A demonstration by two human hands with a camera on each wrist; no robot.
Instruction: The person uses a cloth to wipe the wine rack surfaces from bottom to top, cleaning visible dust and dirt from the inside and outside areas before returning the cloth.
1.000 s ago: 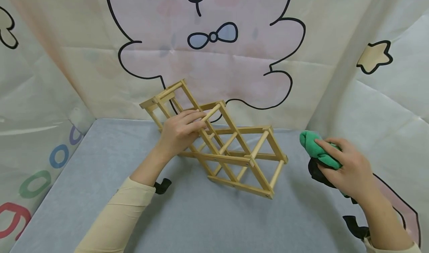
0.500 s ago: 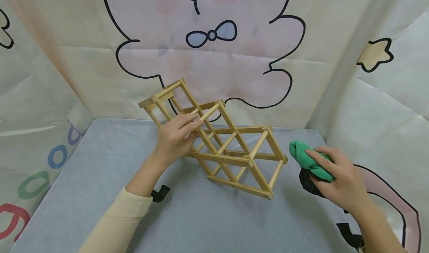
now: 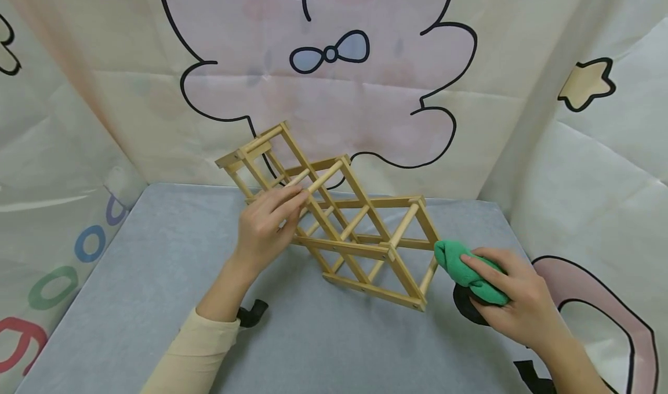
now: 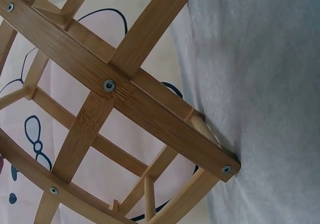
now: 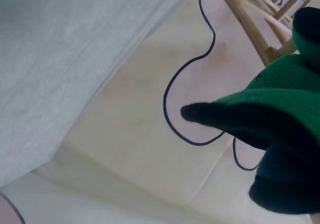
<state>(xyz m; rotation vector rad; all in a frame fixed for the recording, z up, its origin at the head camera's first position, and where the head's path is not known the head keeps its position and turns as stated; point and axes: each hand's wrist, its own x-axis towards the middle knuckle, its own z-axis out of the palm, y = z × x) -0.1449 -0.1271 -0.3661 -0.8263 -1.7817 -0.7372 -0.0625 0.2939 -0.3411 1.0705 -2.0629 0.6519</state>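
Note:
A folding rack of light wooden slats and dowels (image 3: pixel 360 284) stands slantwise on the table, its left end raised. My left hand (image 3: pixel 266 228) grips the rack at a dowel near its middle; the thumb is partly hidden. Bolted slats (image 4: pixel 150 119) fill much of the left wrist view, where hardly any of the hand shows. My right hand (image 3: pixel 522 301) grips a bunched green cloth (image 3: pixel 469 269) with black parts. The cloth's tip is at the rack's right end, seemingly touching it. In the right wrist view, green and black folds of the cloth (image 5: pixel 280 98) hide the fingers.
A grey-blue cover (image 3: pixel 323 347) lies over the table. Light sheets printed with a cartoon animal, a bow tie (image 3: pixel 330 53) and a star (image 3: pixel 587 85) hang close behind and at both sides. A black strap piece (image 3: pixel 253 313) sits at my left wrist.
My right hand has brought the cloth leftward and nearer, up to the rack's right end. My left hand has slid slightly left and down along the rack. The rack stays in place.

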